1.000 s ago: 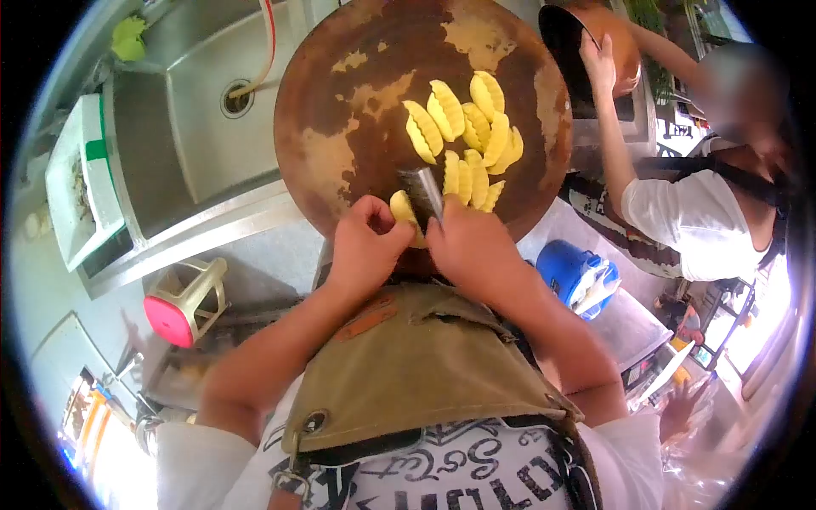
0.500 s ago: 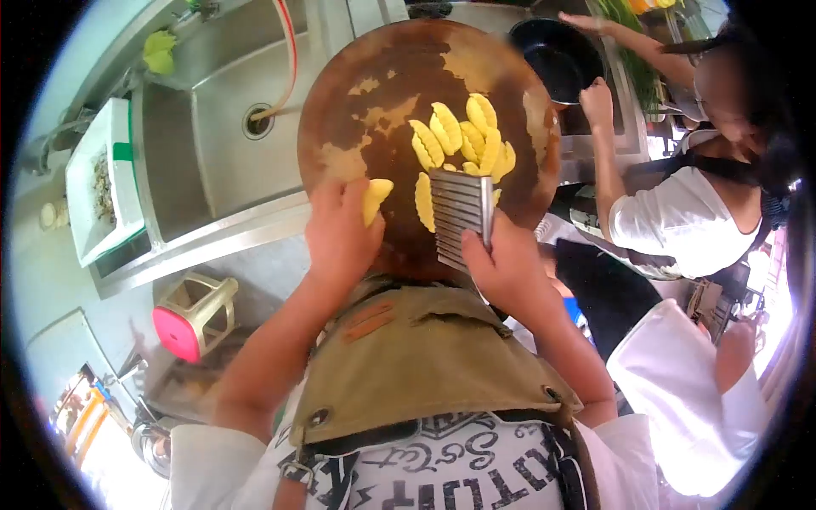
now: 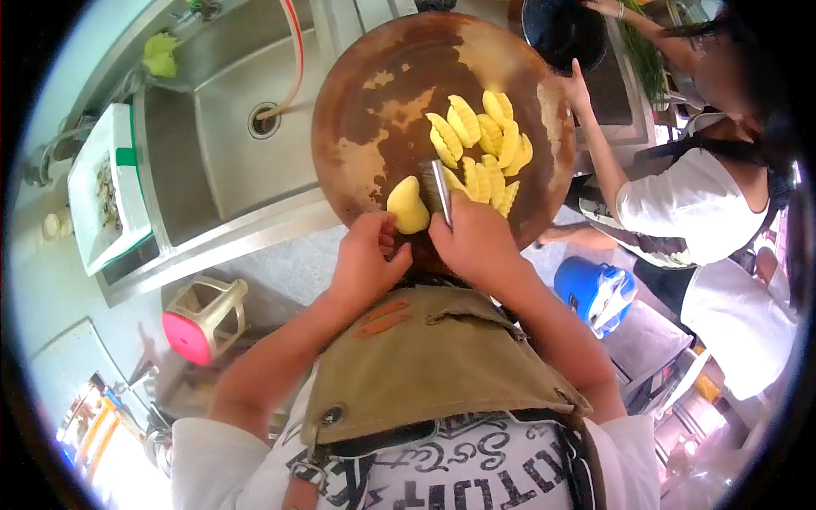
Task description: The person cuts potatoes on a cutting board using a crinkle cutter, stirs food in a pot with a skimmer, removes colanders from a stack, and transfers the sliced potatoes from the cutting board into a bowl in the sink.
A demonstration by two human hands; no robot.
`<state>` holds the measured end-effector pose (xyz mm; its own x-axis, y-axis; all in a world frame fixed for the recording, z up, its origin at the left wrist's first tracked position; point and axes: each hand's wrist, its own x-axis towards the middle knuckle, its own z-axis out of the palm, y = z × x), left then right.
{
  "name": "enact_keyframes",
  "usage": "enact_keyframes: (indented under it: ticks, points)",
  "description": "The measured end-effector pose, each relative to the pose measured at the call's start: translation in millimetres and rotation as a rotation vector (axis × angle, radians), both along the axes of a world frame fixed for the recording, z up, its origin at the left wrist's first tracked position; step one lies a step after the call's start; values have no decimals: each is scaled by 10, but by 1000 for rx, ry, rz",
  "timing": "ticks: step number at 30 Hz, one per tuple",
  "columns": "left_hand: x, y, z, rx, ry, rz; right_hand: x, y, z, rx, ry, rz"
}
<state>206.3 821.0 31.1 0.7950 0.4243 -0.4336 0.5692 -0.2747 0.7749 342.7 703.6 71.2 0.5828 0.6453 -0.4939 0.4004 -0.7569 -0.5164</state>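
On a round brown wooden board (image 3: 365, 102) lie several yellow wavy-cut pieces (image 3: 463, 121), right of its centre. A larger smooth yellow piece (image 3: 408, 206) rests near the board's front edge. Beside it, on the left, is my left hand (image 3: 370, 255), its fingers curled and apart from the thumb, holding nothing. My right hand (image 3: 478, 238) is closed on a metal crinkle cutter (image 3: 439, 189), which stands upright between the large piece and the cut ones. The blade is seen mostly edge-on.
A metal sink (image 3: 246, 85) with a hose lies left of the board. A white tray (image 3: 106, 191) sits on its edge. A pink-topped stool (image 3: 187, 336) and a blue bucket (image 3: 591, 285) are below. At right a person (image 3: 688, 204) holds a black pan (image 3: 565, 34); another stands lower.
My left hand has set the yellow piece on the board and loosened from it. The cutter has turned edge-on beside that piece. The second co-worker at right has moved farther right.
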Motion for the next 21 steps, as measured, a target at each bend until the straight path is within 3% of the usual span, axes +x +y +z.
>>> enact_keyframes:
  ticks: [1, 4, 7, 10, 16, 19, 21]
  points:
    - [-30, 13, -16, 13, -12, -19, 18, -8, 15, 4, -17, -7]
    - [15, 169, -45, 471, -364, -262, -1, -60, 94, 40, -39, -43]
    - [153, 358, -46, 453, -582, -586, -129, -75, 43, -13, -79, -64]
    - [230, 465, -117, 434, -552, -759, -190, -27, 13, -102, -64, -94]
    - [227, 431, -268, 460, -580, -656, -206, -83, 61, -42, -94, -216]
    - [268, 328, -257, 400, -412, -490, -243, -162, 112, -32, -94, -276]
    - [376, 416, -123, 414, -531, -556, -267, -207, 135, -33, -73, -310]
